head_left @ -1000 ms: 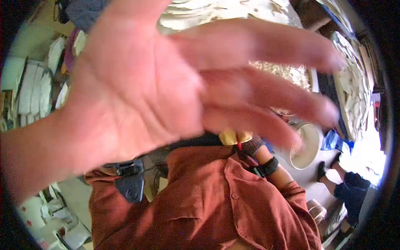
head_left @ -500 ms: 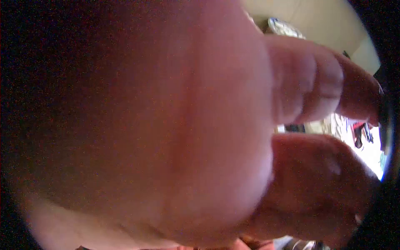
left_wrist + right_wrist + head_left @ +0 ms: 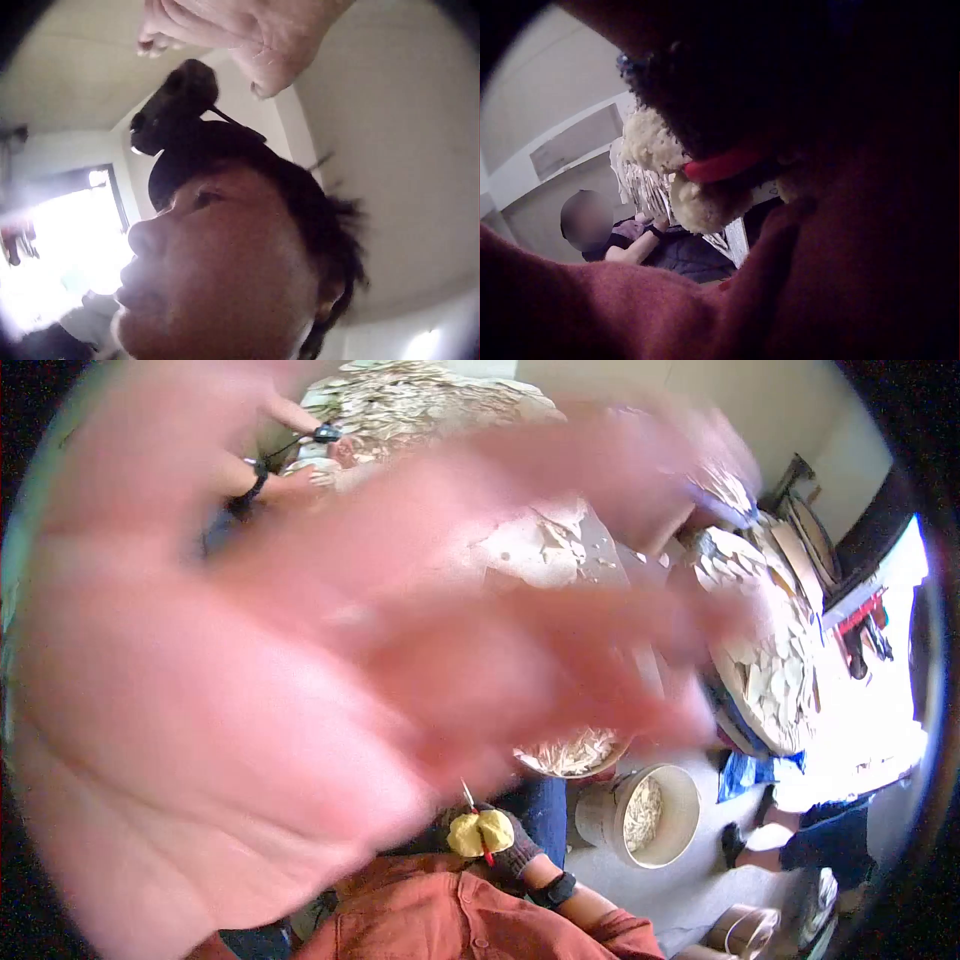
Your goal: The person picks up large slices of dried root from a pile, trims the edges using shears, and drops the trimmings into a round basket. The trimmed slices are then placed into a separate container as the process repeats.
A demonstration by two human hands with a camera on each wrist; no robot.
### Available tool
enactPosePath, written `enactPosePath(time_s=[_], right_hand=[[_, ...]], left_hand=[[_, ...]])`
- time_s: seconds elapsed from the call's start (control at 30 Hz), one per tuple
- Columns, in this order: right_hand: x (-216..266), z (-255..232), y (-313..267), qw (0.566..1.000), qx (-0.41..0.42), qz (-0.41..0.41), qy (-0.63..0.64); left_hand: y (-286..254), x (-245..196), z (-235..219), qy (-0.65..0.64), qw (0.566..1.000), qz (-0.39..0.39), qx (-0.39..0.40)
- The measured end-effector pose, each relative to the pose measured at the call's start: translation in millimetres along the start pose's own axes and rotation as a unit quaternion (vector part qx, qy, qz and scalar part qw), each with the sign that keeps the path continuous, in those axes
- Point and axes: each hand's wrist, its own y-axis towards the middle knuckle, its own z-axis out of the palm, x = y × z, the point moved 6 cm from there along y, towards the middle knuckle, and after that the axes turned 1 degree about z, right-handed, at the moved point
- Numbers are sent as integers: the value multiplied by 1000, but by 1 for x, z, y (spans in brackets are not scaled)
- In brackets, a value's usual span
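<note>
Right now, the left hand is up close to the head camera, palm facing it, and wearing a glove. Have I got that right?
Not the glove: the head view shows the left hand bare. The gloved one is the right hand. The left palm does face the head camera, up close.

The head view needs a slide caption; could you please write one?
Blurred bare left hand before the camera; dark-gloved right hand holding a slim red object near a round whitish bucket.
</note>
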Motion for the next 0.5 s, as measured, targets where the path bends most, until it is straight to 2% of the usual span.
enactPosePath(time_s=[0.03, 0.07, 0.1, 0.13, 0.17, 0.2, 0.27, 0.33, 0.4, 0.47, 0.5], right_hand=[[-19, -5, -2, 970, -12, 73, 231], [-20, -14, -9, 880, -27, 141, 452], [-6, -29, -16, 952, -39, 100, 288], [1, -37, -15, 970, -51, 75, 223], [3, -39, -12, 975, -53, 61, 207], [32, -19, 1, 981, -55, 40, 184], [30, -22, 5, 987, -61, 10, 148], [13, -11, 7, 965, -83, 32, 248], [25, -20, -1, 986, -83, 51, 138], [-19, 23, 8, 930, -48, 103, 349], [0, 18, 11, 883, -33, 126, 450]], left_hand=[[12, 1, 3, 10, 1000, -6, 0], [24, 0, 9, 18, 1000, -11, 3], [26, 0, 10, 30, 999, -14, -6], [28, 1, 11, 42, 999, -13, -9], [27, 2, 10, 55, 998, -12, -16], [0, -2, 0, 66, 998, -7, -22], [5, 0, -1, 85, 996, -5, -31], [5, 1, -1, 105, 994, -4, -40], [5, 2, 2, 122, 991, -4, -52], [6, 4, 5, 137, 988, -6, -68], [6, 5, 5, 143, 987, -8, -75]])
